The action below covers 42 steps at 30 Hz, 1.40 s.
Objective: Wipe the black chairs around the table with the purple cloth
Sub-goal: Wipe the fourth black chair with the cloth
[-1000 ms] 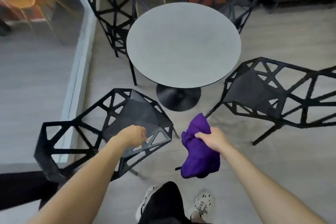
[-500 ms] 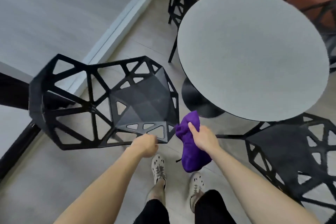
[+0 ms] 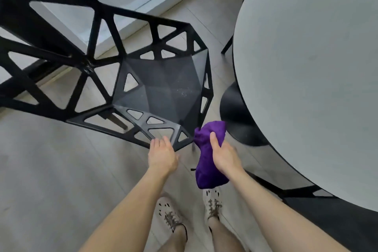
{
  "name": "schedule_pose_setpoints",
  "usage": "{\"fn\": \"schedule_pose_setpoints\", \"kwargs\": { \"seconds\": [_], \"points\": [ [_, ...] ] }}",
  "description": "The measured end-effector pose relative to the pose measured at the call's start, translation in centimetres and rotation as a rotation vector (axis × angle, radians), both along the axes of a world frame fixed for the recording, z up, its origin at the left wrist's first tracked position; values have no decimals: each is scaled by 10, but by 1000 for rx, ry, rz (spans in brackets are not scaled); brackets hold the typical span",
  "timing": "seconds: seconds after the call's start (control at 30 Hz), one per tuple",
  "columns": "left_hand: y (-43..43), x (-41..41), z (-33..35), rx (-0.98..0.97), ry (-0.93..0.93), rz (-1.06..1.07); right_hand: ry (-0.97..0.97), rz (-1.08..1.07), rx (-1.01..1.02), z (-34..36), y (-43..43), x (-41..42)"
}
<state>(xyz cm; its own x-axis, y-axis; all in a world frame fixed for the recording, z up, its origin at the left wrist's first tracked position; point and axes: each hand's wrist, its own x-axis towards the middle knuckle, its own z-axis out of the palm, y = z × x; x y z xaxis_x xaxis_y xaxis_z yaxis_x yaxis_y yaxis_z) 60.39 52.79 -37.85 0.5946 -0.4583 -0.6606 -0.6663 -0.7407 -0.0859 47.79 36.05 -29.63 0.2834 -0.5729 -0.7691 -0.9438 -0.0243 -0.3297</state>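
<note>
A black lattice chair point(image 3: 159, 86) stands in front of me, its seat dusty, its backrest reaching to the upper left. My left hand point(image 3: 162, 154) rests on the chair's near front rim, fingers loosely over the edge. My right hand point(image 3: 224, 154) grips a bunched purple cloth point(image 3: 206, 157) just right of the chair's front corner; the cloth hangs down toward my shoes. A second black chair point(image 3: 327, 217) shows at the lower right, partly under the table.
A round grey table point(image 3: 311, 71) fills the right side, with its black base point(image 3: 237, 116) beside the cloth. A pale floor ledge point(image 3: 143, 4) runs diagonally behind the chair. Another chair's leg point(image 3: 228, 45) shows by the table's left edge.
My view has come closer and lower over the left chair. My left hand went from a fist near the seat to resting on its front rim. The cloth stays in my right hand.
</note>
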Motion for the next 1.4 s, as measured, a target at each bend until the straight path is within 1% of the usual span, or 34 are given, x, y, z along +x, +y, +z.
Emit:
{"fn": "schedule_pose_setpoints", "kwargs": {
  "seconds": [0.1,0.17,0.33,0.6,0.7,0.8,0.9,0.97,1.03,1.07,1.13,1.23,1.3,1.4],
  "points": [
    [9,-1,-8,17,-114,-154,-16,-39,-19,-10,1,-8],
    [14,-1,-5,22,-125,-184,-37,-53,-35,-6,4,-12],
    [48,8,2,26,-122,-133,-110,60,-45,19,23,-3],
    [145,43,10,172,-163,-94,-140,183,-25,25,59,18],
    [182,59,8,243,-167,-97,-169,204,-92,32,72,31],
    [212,73,8,317,-184,-109,-317,235,-185,51,81,48],
    [230,78,7,335,-221,-69,-574,458,-405,50,87,59],
    [234,75,2,278,-256,-23,-749,642,-541,27,95,64],
    [230,69,-6,179,-288,18,-776,838,-648,-9,106,70],
    [226,65,-11,122,-293,60,-740,929,-658,-30,112,73],
    [219,60,-25,1,-313,162,-631,1089,-604,-78,126,76],
    [215,52,-49,-130,-354,273,-463,1280,-584,-135,138,73],
    [212,47,-61,-168,-363,330,-451,1291,-597,-148,144,71],
    [205,49,-61,-214,-384,382,-508,1206,-619,-147,149,74]
  ]
}}
